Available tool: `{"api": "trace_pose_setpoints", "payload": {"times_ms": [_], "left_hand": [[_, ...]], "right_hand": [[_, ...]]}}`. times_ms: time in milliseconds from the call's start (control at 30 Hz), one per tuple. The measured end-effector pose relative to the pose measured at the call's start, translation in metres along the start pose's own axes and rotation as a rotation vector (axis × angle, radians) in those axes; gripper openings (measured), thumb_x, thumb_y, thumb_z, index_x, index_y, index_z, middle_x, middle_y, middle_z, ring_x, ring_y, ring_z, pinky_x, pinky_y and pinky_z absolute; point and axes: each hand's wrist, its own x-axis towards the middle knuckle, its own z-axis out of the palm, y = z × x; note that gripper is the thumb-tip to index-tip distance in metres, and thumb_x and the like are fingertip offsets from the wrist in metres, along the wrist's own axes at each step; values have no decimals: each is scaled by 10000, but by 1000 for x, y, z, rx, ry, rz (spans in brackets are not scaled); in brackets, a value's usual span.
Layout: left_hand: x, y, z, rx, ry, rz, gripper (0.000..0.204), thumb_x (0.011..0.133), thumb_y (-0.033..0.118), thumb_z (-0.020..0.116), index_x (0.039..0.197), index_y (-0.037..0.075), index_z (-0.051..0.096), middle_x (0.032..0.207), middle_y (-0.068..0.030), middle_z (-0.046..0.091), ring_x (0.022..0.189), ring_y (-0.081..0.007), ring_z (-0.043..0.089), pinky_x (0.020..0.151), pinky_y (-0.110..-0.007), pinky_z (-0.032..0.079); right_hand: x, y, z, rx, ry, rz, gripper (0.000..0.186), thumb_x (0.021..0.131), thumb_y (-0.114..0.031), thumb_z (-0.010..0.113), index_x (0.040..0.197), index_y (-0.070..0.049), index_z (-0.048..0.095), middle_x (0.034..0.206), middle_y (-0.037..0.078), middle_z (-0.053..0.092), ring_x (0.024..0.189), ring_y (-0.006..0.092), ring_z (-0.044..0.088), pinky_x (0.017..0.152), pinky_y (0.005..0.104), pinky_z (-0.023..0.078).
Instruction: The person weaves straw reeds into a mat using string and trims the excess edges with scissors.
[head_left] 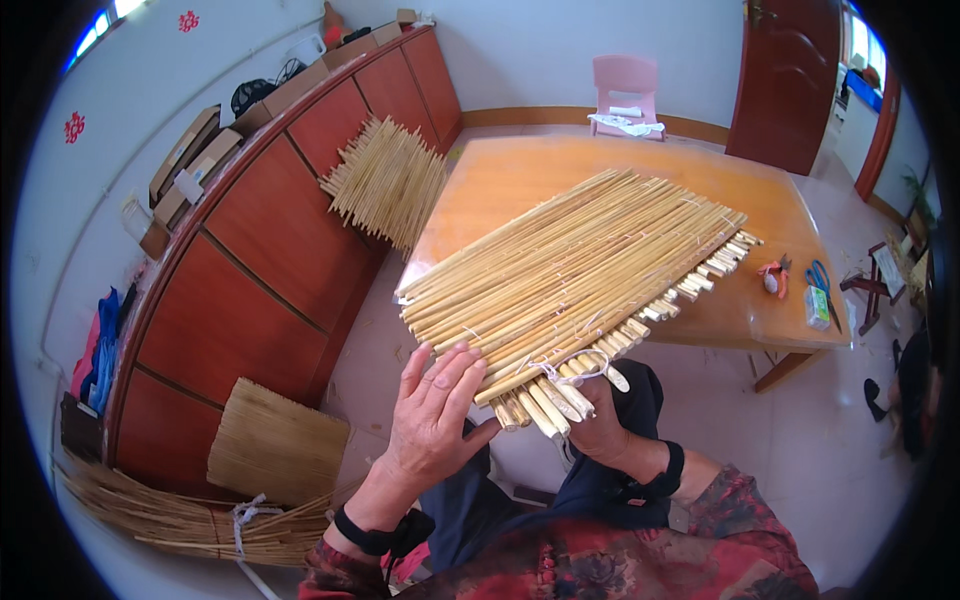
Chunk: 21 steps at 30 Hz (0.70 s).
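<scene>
A mat of straw-coloured stalks [580, 270], stitched across with pale thread, slants over the table's near edge toward me. Shorter stalk ends [640, 328] stick out in a row from under its right side. My left hand [432, 425] holds the near left edge, fingers lying over the top and thumb tucked by the stalk ends. Below the near right corner, my right hand [600, 430] is closed around the mat; most of its fingers are hidden. A loop of white cord [583, 370] lies at that corner, close to the right hand.
On the table [480, 165] lie red-handled pliers [778, 270], blue-handled scissors [820, 280] and a small green-and-white box [818, 307]. Another stalk mat [385, 180] leans by the red cabinets [250, 220]. A flat panel [275, 440] and a tied stalk bundle [180, 515] are at lower left.
</scene>
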Motion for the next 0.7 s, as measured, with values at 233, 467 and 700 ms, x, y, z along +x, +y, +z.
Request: {"api": "trace_pose_setpoints", "payload": {"times_ms": [233,467,700], "left_hand": [[21,9,6,-61,11,174,362,607,7,629,956,-9,534,935,-123,582,859,-280,586,784,-373,467],[15,22,11,7,56,180,375,605,-18,633,963,-27,523,956,-149,591,823,-295,603,706,-355,495],[33,20,9,78,137,148,230,652,-6,566,881,-10,548,900,-126,594,755,-252,596,670,-330,484]], "right_hand": [[-5,-42,-5,-611,-127,-183,345,740,-14,618,1082,-21,574,1038,171,591,994,317,553,860,364,430],[-15,-39,3,-596,-28,-236,274,760,-21,582,1033,2,581,986,167,611,934,303,584,806,358,454],[-2,-41,8,-378,1,-150,285,738,-7,586,1023,4,581,945,170,622,879,299,597,778,351,464]]}}
